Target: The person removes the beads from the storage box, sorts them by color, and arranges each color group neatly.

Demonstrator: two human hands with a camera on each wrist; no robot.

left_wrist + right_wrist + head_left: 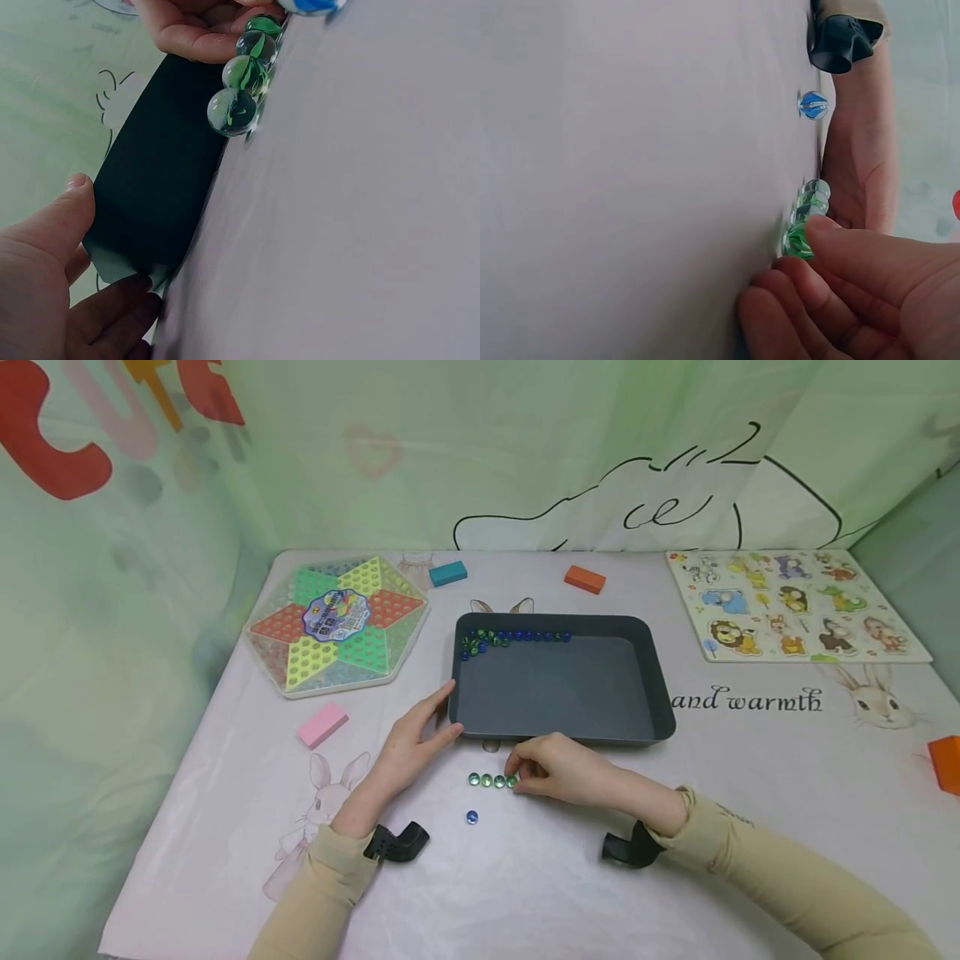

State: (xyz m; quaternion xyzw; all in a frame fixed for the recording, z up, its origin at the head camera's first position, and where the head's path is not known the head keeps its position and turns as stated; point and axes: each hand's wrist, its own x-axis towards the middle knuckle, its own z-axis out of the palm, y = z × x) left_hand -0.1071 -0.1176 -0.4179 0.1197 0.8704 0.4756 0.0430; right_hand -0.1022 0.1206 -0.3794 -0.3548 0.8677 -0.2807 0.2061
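Head view, centre of frame: dark grey tray (645, 693) on a pale printed tablecloth (750, 793). A line of blue and green marbles (513, 637) sits along the tray's far wall, bunched into its upper-left corner; the remaining tray floor is bare.

Left hand (408, 747), lower centre-left: fingers straight and together, tips touching the tray's near-left corner, thumb along the near wall. The left wrist view shows the thumb on one side of that corner and the fingers on the other.

Right hand (562, 768), just below the tray's near edge: fingertips pinching the rightmost of a short row of green marbles (492, 781) lying on the cloth. The row runs parallel to the tray's near wall, close to it but apart. A single blue marble (472, 817) lies below the row, apart from it.

Open cloth between the hands and along the frame's lower edge.

Periphery: hexagonal star game board (337, 622) upper left, animal puzzle board (795, 603) upper right, pink block (322, 725) left of the tray, teal block (447, 573) and orange block (585, 579) beyond it.
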